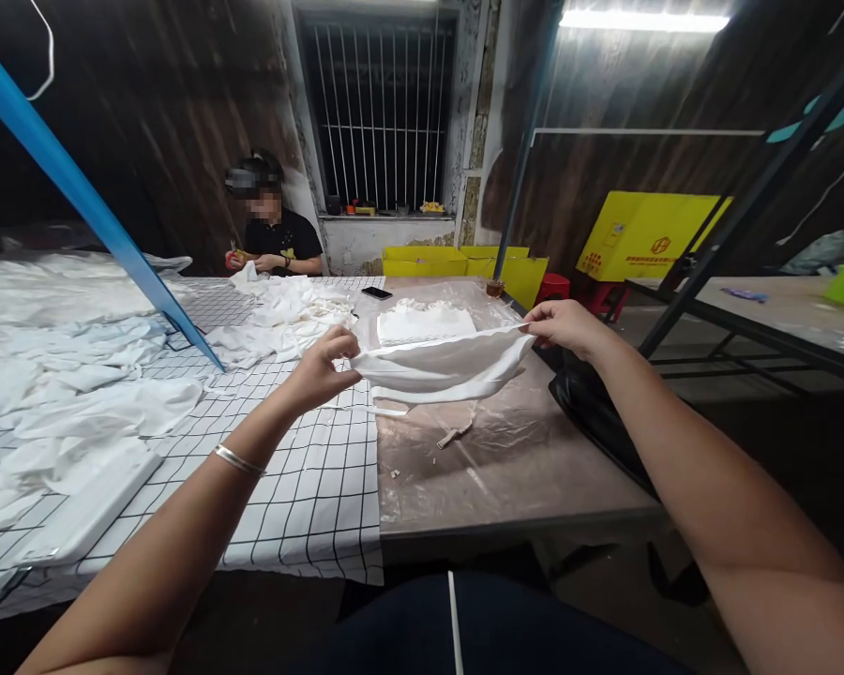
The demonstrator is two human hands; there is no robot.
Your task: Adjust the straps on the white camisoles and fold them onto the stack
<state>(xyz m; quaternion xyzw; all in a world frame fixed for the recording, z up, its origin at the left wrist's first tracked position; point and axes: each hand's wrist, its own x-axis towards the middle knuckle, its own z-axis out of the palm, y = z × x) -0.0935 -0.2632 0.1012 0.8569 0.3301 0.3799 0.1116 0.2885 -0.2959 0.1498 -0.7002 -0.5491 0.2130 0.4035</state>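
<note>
A white cloth piece (443, 367) is stretched between my two hands above the table. My left hand (322, 368) pinches its left end, and a silver bangle sits on that wrist. My right hand (566, 325) grips its right end near the table's right edge. The cloth sags in the middle, with thin strings hanging below it. Behind it lies a folded stack of white cloth (424, 323) on clear plastic sheeting (506, 441) that covers the table's brown part.
Heaps of white fabric (77, 375) cover the checked tablecloth (309, 487) at left. A blue bar (91, 206) slants across. A person (271, 230) sits at the far end, a phone (377, 292) nearby. Yellow bins (457, 262) and another table (766, 309) stand at right.
</note>
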